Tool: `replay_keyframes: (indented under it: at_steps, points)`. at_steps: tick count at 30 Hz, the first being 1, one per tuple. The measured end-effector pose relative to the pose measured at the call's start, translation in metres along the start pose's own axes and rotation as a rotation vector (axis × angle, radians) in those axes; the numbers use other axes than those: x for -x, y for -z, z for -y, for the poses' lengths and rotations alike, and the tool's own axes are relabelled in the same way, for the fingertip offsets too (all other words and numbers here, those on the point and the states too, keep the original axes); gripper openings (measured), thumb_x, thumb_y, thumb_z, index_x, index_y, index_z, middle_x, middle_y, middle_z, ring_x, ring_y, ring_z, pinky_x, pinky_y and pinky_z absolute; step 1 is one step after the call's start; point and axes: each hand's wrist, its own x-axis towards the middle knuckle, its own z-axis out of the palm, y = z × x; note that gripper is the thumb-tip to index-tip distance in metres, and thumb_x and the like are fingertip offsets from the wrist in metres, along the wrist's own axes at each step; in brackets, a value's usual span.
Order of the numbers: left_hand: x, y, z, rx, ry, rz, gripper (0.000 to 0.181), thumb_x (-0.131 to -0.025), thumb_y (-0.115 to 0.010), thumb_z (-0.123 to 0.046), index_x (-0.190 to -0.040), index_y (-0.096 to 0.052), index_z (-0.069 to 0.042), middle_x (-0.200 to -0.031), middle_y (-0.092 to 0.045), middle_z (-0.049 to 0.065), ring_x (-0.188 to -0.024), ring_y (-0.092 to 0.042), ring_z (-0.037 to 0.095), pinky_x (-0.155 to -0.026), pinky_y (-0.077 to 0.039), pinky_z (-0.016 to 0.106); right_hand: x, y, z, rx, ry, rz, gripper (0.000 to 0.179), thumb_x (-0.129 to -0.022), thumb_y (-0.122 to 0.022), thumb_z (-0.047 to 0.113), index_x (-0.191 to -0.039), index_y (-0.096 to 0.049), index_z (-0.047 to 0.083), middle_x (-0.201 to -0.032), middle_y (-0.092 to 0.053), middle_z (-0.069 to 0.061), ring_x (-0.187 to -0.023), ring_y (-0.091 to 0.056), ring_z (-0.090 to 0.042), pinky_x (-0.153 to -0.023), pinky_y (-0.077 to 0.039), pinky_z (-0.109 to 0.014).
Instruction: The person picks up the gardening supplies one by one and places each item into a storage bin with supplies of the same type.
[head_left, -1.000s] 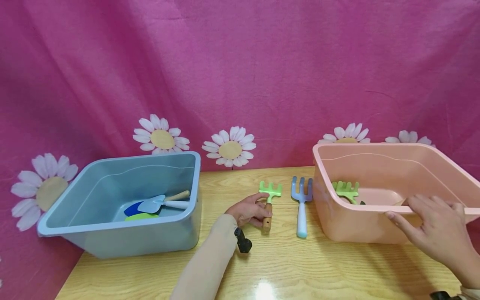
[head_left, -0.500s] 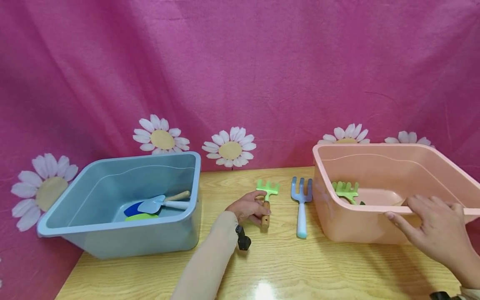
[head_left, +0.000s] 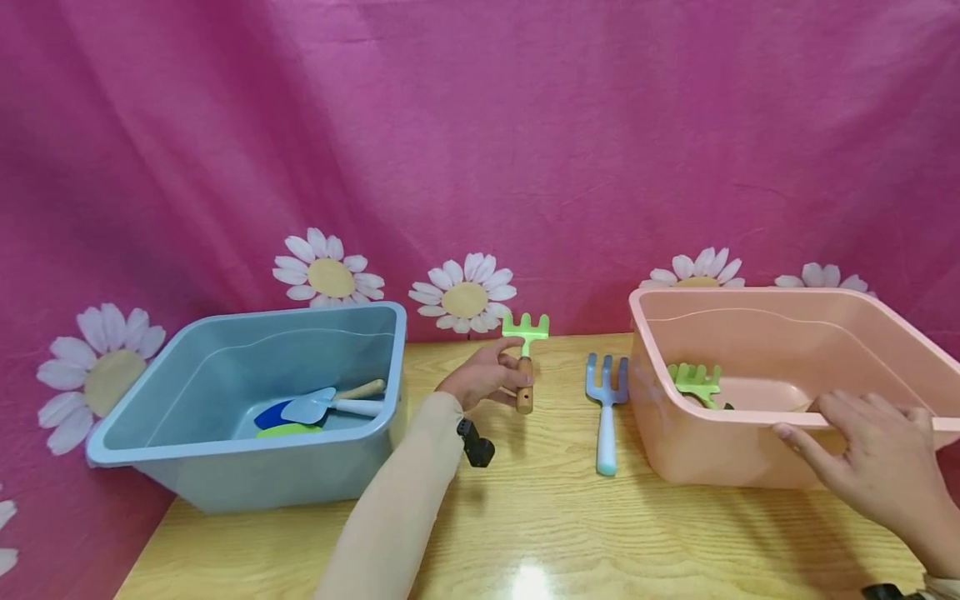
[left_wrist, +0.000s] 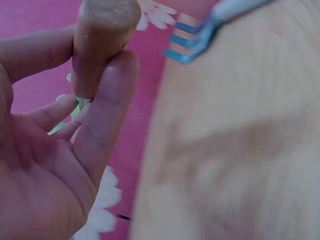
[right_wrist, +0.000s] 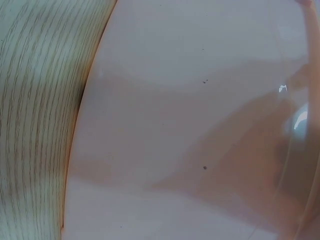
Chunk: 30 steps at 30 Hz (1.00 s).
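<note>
My left hand (head_left: pixel 487 377) pinches the wooden handle of a small green hand rake (head_left: pixel 526 327), tines pointing away from me. In the left wrist view the handle (left_wrist: pixel 102 45) is held between thumb and fingers, and a shadow falls on the table. My right hand (head_left: pixel 873 454) grips the near rim of the pink tub (head_left: pixel 750 450), fingers over the edge. The right wrist view shows mainly the tub's outer wall (right_wrist: pixel 175 120). Between rake and tub, a blue-grey hand fork (head_left: pixel 606 414) with a pale handle lies on the table.
On the left stands a blue tub (head_left: pixel 255 483) holding a light blue trowel (head_left: pixel 307 407) and other tools. Inside the pink tub lies another green rake (head_left: pixel 696 382). A pink flowered cloth (head_left: pixel 480 150) hangs behind the wooden table (head_left: pixel 600 542).
My left hand has lifted the green rake off the table, moving it slightly left and away from me. The right hand stays on the pink tub's rim.
</note>
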Motion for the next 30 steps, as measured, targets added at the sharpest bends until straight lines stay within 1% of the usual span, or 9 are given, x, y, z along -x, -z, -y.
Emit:
replay_keyframes:
  at_steps: [2,5,9,15,18,25,30]
  points:
    - [0.000,0.002,-0.013,-0.015,-0.019,0.005,0.076,-0.092,-0.064,-0.003,-0.156,-0.027,-0.017,-0.131,-0.055,0.020,-0.087,-0.066,0.021,-0.083,-0.060,0.042,0.000,0.001,0.000,-0.001,-0.002,-0.003,0.034,-0.076,-0.077,0.050,-0.073,-0.054,0.024,-0.061,-0.043,0.009,-0.067,-0.050,-0.025,-0.067,-0.022,-0.047]
    - [0.001,0.004,-0.029,-0.040,-0.042,0.008,0.077,-0.091,-0.064,-0.001,-0.156,-0.027,-0.016,-0.130,-0.056,0.020,-0.086,-0.066,0.021,-0.082,-0.060,0.043,0.001,0.000,-0.001,0.000,-0.004,0.000,0.033,-0.076,-0.077,0.048,-0.073,-0.054,0.025,-0.062,-0.044,0.009,-0.068,-0.050,-0.025,-0.067,-0.022,-0.046]
    - [0.002,0.004,-0.045,-0.068,-0.044,-0.002,0.079,-0.090,-0.064,0.002,-0.157,-0.026,-0.016,-0.131,-0.056,0.021,-0.089,-0.066,0.022,-0.081,-0.061,0.044,0.002,0.000,-0.002,0.004,0.000,0.001,0.033,-0.076,-0.078,0.048,-0.073,-0.053,0.025,-0.063,-0.044,0.009,-0.067,-0.049,-0.024,-0.068,-0.022,-0.046]
    - [0.004,0.004,-0.058,-0.095,-0.036,-0.014,0.079,-0.090,-0.064,0.004,-0.156,-0.027,-0.016,-0.136,-0.054,0.023,-0.104,-0.064,0.027,-0.083,-0.060,0.045,0.001,0.000,-0.004,0.010,0.002,0.002,0.033,-0.075,-0.078,0.049,-0.074,-0.054,0.026,-0.060,-0.038,0.012,-0.065,-0.048,-0.021,-0.067,-0.022,-0.045]
    - [0.004,0.004,-0.062,-0.095,-0.043,-0.001,0.078,-0.090,-0.063,0.005,-0.156,-0.028,-0.015,-0.136,-0.053,0.024,-0.103,-0.063,0.026,-0.083,-0.060,0.045,0.001,-0.001,-0.004,0.012,0.000,0.005,0.034,-0.075,-0.077,0.050,-0.074,-0.054,0.025,-0.061,-0.038,0.013,-0.064,-0.048,-0.022,-0.066,-0.022,-0.046]
    - [0.007,0.001,-0.080,-0.132,-0.056,0.055,0.077,-0.090,-0.064,0.003,-0.156,-0.028,-0.016,-0.138,-0.053,0.023,-0.100,-0.063,0.023,-0.081,-0.060,0.042,0.002,-0.002,-0.003,0.007,0.007,0.001,0.030,-0.073,-0.079,0.042,-0.075,-0.055,0.024,-0.060,-0.038,0.010,-0.065,-0.047,-0.022,-0.066,-0.021,-0.045]
    - [0.010,-0.002,-0.097,-0.154,-0.067,0.089,0.076,-0.090,-0.064,0.002,-0.155,-0.030,-0.017,-0.141,-0.053,0.022,-0.101,-0.063,0.024,-0.080,-0.060,0.041,0.001,-0.001,-0.003,0.009,0.016,-0.009,0.033,-0.074,-0.078,0.047,-0.074,-0.054,0.024,-0.060,-0.037,0.011,-0.064,-0.047,-0.022,-0.067,-0.023,-0.047]
